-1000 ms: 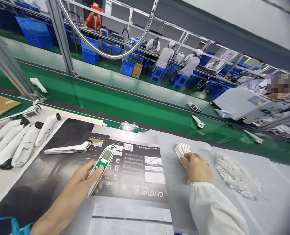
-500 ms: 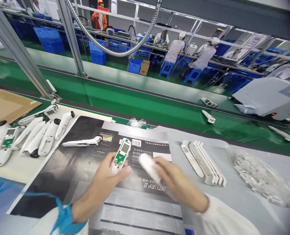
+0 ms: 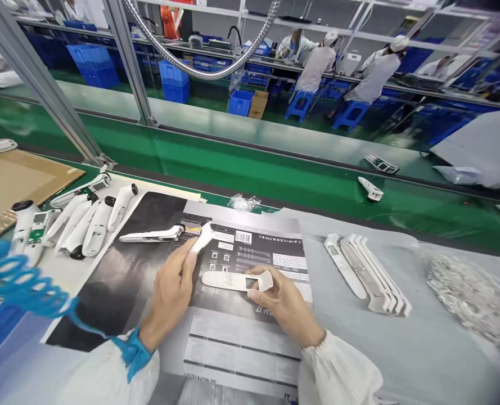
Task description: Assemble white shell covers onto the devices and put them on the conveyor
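My left hand [image 3: 171,287] is closed around a white handheld device housing [image 3: 202,237], turned so its narrow side shows; its circuit board is now hidden from me. Close by on the right, my right hand [image 3: 287,306] pinches the angled end of a long white plastic cover [image 3: 226,280] with a rectangular window. The cover lies level, its ribbed inner face up, apart from the housing. Both are above a black and grey printed sheet [image 3: 228,320]. Behind my left hand, another white device [image 3: 151,235] lies on that sheet.
Several white device bodies [image 3: 95,228] lie at the left, beside a cardboard piece [image 3: 26,174]. More white covers [image 3: 370,275] are lined up at right, near a clear bag of parts [image 3: 469,298]. A green conveyor [image 3: 275,169] crosses behind. A blue coiled cord [image 3: 26,281] reaches my left wrist.
My left hand has turned the housing so its board no longer faces me. My right hand has rotated the cover from a blurred, tilted pose to level, inner face up.
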Available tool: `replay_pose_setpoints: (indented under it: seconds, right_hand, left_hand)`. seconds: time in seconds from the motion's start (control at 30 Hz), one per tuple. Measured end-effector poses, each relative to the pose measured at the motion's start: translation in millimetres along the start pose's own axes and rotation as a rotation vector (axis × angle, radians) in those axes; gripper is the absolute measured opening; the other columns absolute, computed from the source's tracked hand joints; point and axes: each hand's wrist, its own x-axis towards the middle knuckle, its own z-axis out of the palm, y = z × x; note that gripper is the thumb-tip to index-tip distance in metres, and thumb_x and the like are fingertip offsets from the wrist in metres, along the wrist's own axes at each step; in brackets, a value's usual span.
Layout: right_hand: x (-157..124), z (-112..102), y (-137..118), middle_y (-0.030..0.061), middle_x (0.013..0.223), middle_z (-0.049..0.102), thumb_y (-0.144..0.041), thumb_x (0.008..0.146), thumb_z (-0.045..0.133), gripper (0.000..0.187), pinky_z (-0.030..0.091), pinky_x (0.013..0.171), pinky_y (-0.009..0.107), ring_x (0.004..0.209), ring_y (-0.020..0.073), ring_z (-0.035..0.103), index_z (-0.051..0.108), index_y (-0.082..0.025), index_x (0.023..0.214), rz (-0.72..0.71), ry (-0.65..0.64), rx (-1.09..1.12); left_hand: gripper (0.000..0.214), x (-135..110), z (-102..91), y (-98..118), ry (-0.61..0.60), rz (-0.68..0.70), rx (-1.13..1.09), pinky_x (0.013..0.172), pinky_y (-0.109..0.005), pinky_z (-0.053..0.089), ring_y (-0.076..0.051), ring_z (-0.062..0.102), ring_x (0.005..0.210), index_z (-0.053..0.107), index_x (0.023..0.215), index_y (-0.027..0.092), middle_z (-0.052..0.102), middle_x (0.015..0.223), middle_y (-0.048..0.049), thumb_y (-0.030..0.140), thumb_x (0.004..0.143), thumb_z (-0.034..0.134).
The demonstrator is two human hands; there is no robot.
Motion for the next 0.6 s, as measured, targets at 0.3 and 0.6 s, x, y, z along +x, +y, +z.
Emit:
replay_pose_setpoints:
  seconds: [0.3,0.6]
  right_hand:
    - [6,10,-4,0.0041,0.108,0.067,-0.032,0.077,0.075,0.034,0.052,0.081,0.033,0.097,0.0223,0.063,0.063,-0.024,0.108,-0.116,0.007,0.039]
    - [17,36,-8,0.0073,0.097,0.071,-0.065,0.083,0.059,0.051,0.050,0.092,0.040,0.100,0.0247,0.064,0.067,-0.021,0.106,-0.092,0.241,0.436]
  left_hand:
    - [0.028,-3,23.7,-9,-0.413,0.258,-0.052,0.101,-0.036,0.043,-0.020,0.059,0.112,0.063,0.119,0.026,0.067,0.120,-0.0027,0.036,0.094,0.057]
    - [0.038,-21,39.1,2,-0.346,0.229,-0.047,0.088,-0.034,0.049,-0.021,0.063,0.103,0.050,0.135,0.024,0.065,0.119,-0.0082,0.036,0.102,0.034]
